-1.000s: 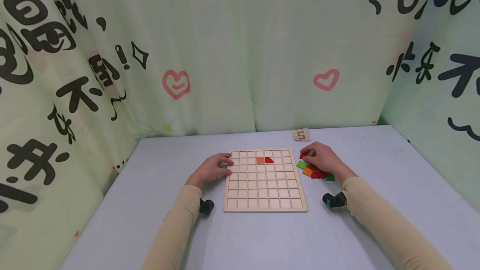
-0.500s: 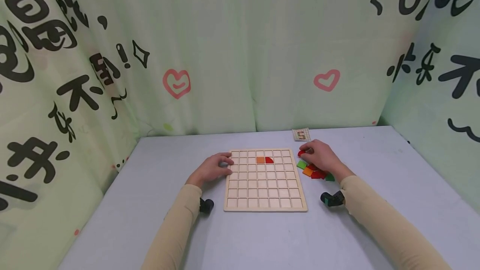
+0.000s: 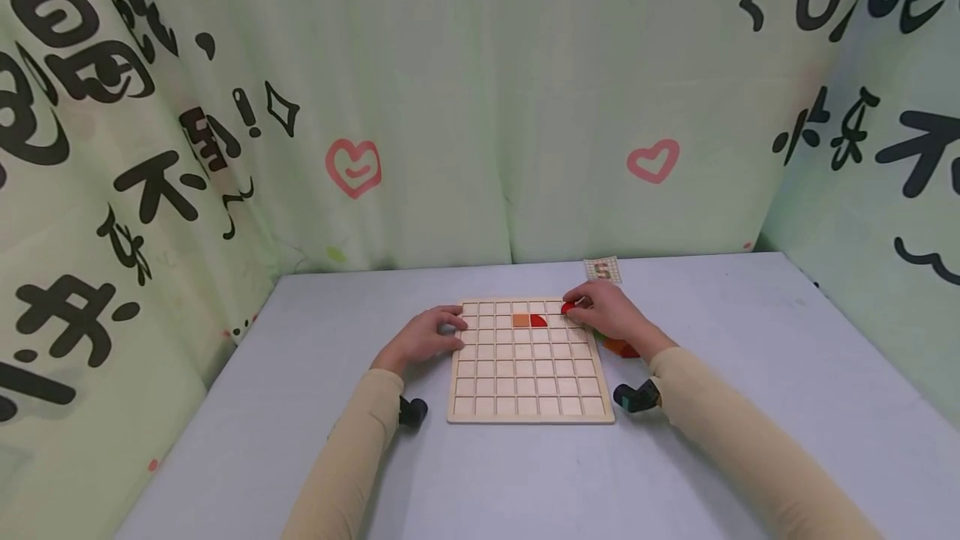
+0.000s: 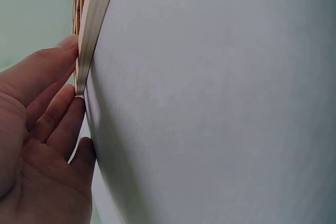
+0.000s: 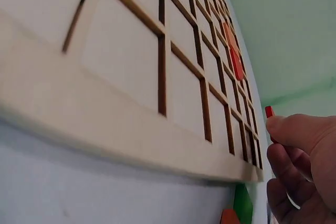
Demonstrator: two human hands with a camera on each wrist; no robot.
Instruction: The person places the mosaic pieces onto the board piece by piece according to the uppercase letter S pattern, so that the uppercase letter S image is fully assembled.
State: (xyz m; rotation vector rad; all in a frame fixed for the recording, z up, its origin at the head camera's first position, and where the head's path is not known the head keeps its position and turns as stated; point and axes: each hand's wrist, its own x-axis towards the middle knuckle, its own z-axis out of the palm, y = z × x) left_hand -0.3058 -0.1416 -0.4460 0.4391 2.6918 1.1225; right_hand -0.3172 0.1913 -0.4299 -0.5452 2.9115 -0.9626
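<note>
A wooden grid board (image 3: 525, 419) lies on the table, with an orange square tile (image 3: 521, 321) and a red rounded tile (image 3: 538, 321) side by side in its second row from the back. My left hand (image 3: 424, 338) rests against the board's left edge, fingers and thumb fairly straight and spread along it; the left wrist view shows the fingertips touching the rim. My right hand (image 3: 609, 312) pinches a small red tile (image 3: 567, 307) between thumb and fingers, over the board's back right corner. In the right wrist view only an end of this red tile (image 5: 269, 112) shows.
Loose tiles (image 3: 619, 347), orange and red among them, lie right of the board, partly hidden beneath the right hand. A small patterned card (image 3: 602, 268) lies at the table's back edge. A pale green curtain (image 3: 480, 107) stands behind the table (image 3: 517, 482).
My right hand has lifted the red tile from the loose pile and moved left with it to the board's back right corner. The left hand has stayed in place.
</note>
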